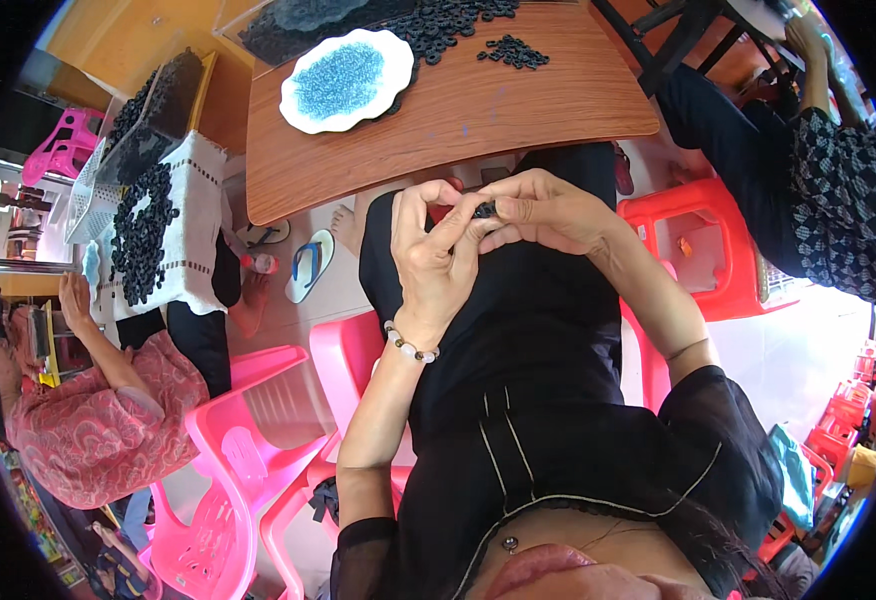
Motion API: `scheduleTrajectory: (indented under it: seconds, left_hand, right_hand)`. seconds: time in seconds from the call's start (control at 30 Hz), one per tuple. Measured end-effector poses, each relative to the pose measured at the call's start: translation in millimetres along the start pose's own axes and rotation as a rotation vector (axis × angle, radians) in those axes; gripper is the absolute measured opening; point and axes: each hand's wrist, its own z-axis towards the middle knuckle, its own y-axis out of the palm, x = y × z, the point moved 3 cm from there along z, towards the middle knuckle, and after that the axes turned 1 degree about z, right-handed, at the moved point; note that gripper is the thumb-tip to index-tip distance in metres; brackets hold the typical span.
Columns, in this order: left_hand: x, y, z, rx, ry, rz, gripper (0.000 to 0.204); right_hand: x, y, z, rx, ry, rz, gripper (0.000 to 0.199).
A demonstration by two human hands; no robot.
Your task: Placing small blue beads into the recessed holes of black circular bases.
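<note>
- While both hands meet above the lap, at the centre of the frame, a small black piece (484, 210) sits between their fingertips, largely covered by them.
- Left hand (428, 235): thumb and forefinger nearly closed on the piece from its left, the other fingers curled; its palm looks otherwise unfilled, though I cannot see all of it.
- Right hand (548, 212): thumb and fingers pinch the piece from its right, the fingers bent. Gripping from two sides probably keeps so small a thing steady, and close enough to see.
- Just beyond, the table (548, 110) crosses the top of the frame. On it, the white plate (401, 62) holds pale blue beads (338, 80); its raised rim likely stops them rolling.
- Right of the plate lie a large heap (448, 28) and, apart from it, a small pile (513, 52) of black pieces, both perhaps set within easy reach.
- At left, more black pieces (143, 230) lie on a white cloth (193, 200), which may keep them from sliding, near a seated co-worker (108, 425).
</note>
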Motion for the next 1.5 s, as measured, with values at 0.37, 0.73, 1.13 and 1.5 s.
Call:
scheduleTrajectory:
  seconds: [0.37, 0.73, 1.13, 1.5]
  left_hand:
    - [-6.9, 6.0, -4.6, -0.030, -0.042, -0.037, 0.027]
    - [-19.7, 3.3, -4.9, -0.073, -0.246, -0.155, 0.030]
    - [-15.1, -0.8, -1.3, -0.039, -0.124, -0.011, 0.033]
    - [-16.3, 5.7, -4.6, -0.055, -0.111, -0.008, 0.034]
  right_hand:
    - [18.7, -5.0, -0.7, 0.110, 0.013, 0.048, 0.046]
    - [20.7, -9.2, 4.7, 0.138, 0.107, 0.136, 0.052]
    - [26.4, -9.4, 7.3, 0.270, 0.197, 0.236, 0.050]
    - [34.9, -22.8, 5.9, 0.216, 0.205, 0.267, 0.038]
